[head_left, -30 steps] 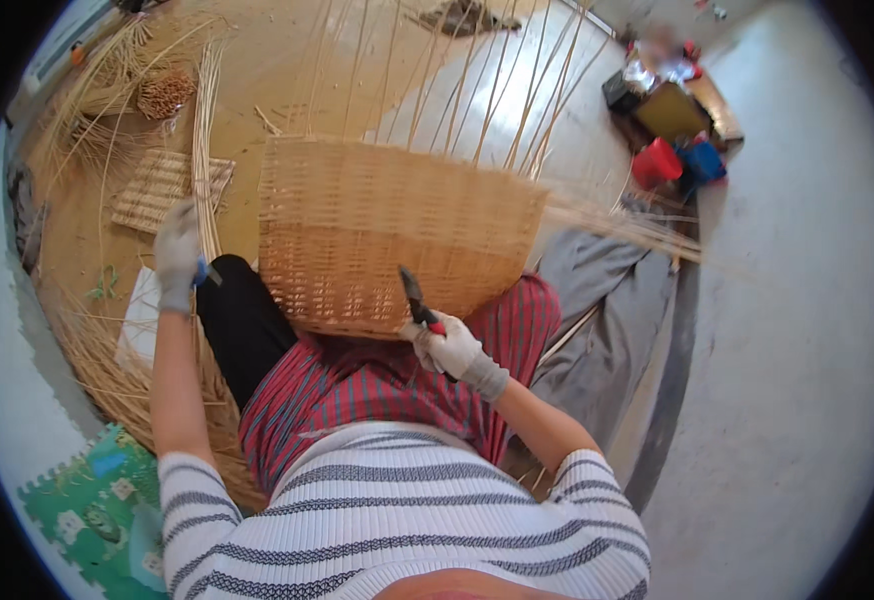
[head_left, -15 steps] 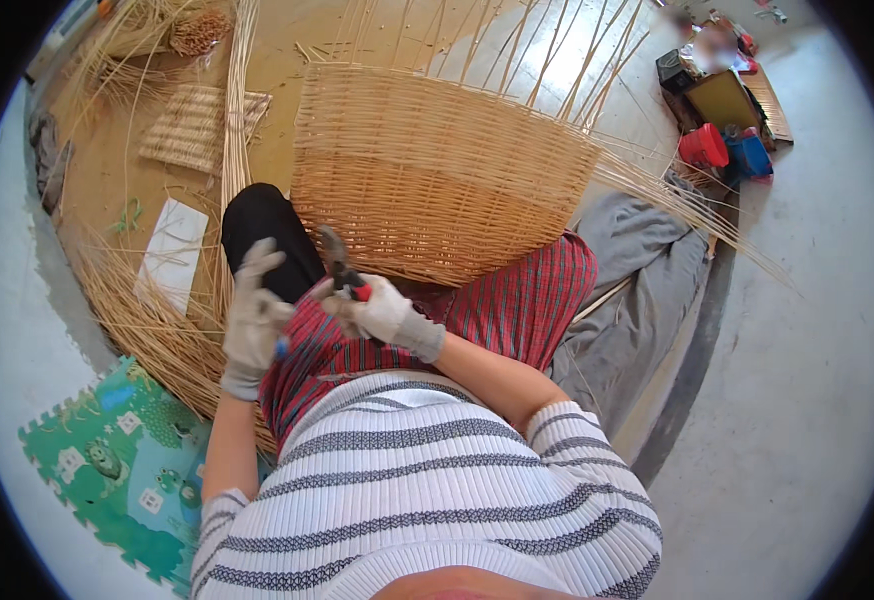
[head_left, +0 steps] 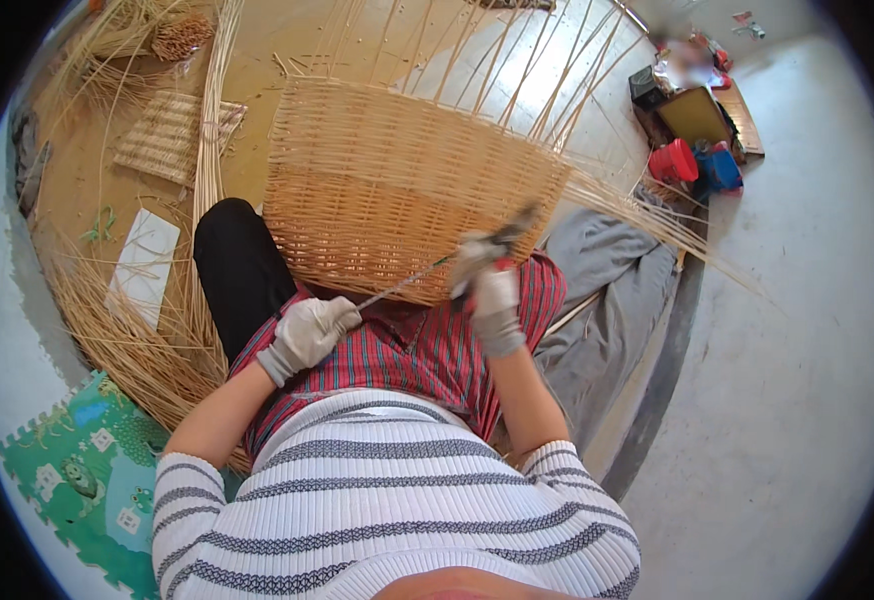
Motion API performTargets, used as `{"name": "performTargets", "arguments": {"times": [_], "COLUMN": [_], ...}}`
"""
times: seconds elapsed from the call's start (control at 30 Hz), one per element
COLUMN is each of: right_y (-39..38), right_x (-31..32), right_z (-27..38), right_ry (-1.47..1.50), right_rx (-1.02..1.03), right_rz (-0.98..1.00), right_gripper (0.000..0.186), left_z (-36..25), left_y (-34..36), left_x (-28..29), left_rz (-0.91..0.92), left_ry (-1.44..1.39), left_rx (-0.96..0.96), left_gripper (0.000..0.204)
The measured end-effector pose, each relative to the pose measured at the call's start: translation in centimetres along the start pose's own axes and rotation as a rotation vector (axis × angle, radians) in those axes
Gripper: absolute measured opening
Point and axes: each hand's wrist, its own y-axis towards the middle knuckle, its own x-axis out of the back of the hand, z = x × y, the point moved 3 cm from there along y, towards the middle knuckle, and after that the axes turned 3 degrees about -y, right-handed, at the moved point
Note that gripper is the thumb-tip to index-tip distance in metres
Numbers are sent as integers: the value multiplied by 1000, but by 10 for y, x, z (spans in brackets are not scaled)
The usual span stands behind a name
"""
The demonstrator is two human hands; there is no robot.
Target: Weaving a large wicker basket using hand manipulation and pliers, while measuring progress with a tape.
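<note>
My gloved left hand (head_left: 314, 330) is closed over my lap around one end of a thin, pale grey rod (head_left: 397, 285). The rod slants up to the right, toward my other hand; its exact kind is unclear. In my gloved right hand (head_left: 489, 285) are red-handled pruning shears (head_left: 509, 235), blurred by motion, their dark blades pointing up and right. Just beyond both hands a woven wicker panel (head_left: 397, 180) leans against my knees, with loose canes standing out of its far edge. The shears overlap the panel's right side in view.
Long canes (head_left: 127, 345) lie in a heap on my left, near a white board (head_left: 145, 262) and a smaller woven piece (head_left: 162, 135). A green patterned foam mat (head_left: 87, 470) is at lower left. Grey cloth (head_left: 607, 290) lies right; red (head_left: 673, 160) and blue (head_left: 719, 168) buckets stand farther off.
My right hand has swung right with the shears, away from my left hand. My left hand has turned and lowered onto my lap, and the thin rod now shows. The whole view has shifted slightly.
</note>
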Motion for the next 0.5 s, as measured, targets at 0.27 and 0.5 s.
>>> {"name": "performTargets", "arguments": {"times": [0.27, 0.5], "right_y": [71, 102], "right_x": [149, 128], "right_z": [-19, -22], "right_ry": [-186, -137], "right_rx": [-6, 81], "right_rz": [-513, -549], "right_gripper": [20, 16], "left_z": [12, 60], "left_y": [113, 112], "left_x": [68, 30], "left_rz": [-480, -547], "left_ry": [-715, -906], "left_rx": [147, 379], "left_gripper": [34, 36]}}
